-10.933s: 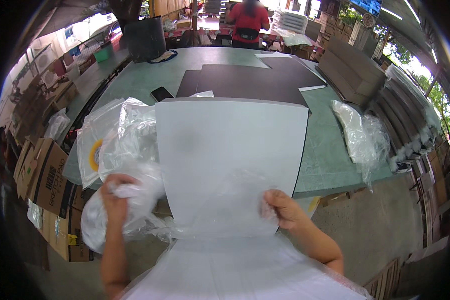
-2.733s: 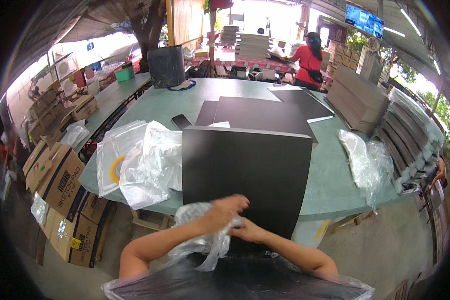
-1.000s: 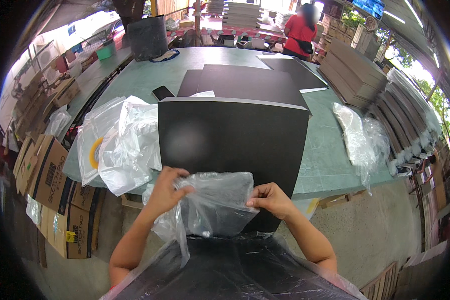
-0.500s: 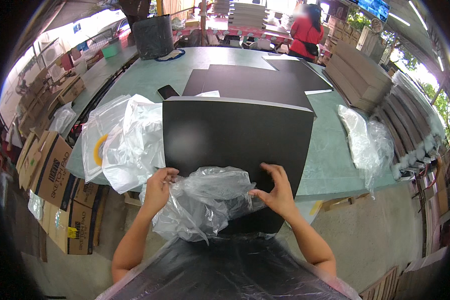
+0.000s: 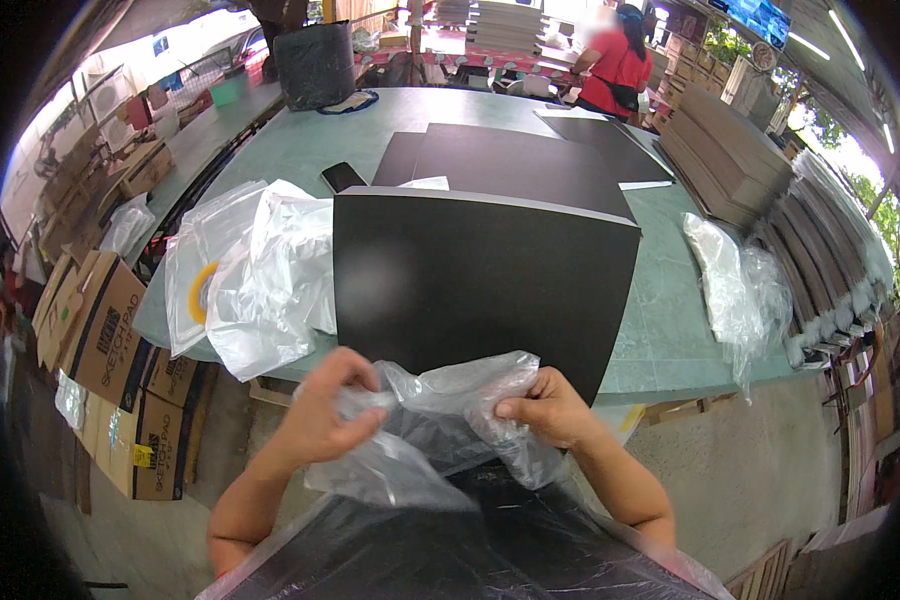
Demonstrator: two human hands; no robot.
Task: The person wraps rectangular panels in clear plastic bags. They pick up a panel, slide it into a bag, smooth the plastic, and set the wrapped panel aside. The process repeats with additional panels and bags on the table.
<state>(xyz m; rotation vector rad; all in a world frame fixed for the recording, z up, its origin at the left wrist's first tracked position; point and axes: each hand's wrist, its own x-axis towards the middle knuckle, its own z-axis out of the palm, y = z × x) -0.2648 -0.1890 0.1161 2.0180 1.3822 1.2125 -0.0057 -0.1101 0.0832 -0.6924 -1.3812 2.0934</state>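
A clear plastic bag hangs crumpled in front of the lower part of the black board, between the person's two hands. The right hand, before the board's lower right part, has thumb and fingers clamped on the bag's bunched edge. The left hand, just off the board's lower left edge, has its thumb and fingers curled with plastic among them; whether they grip it, I cannot tell. Below the board, nearest the body, is a dark surface under clear film. The board stands tilted against the near side of the green table. Left of the board lie white plastic bags and a yellow tape roll; behind its upper left corner, a phone. Dark sheets lie behind the board, and another plastic bundle lies to its right. Well beyond the board, a co-worker in red stands.
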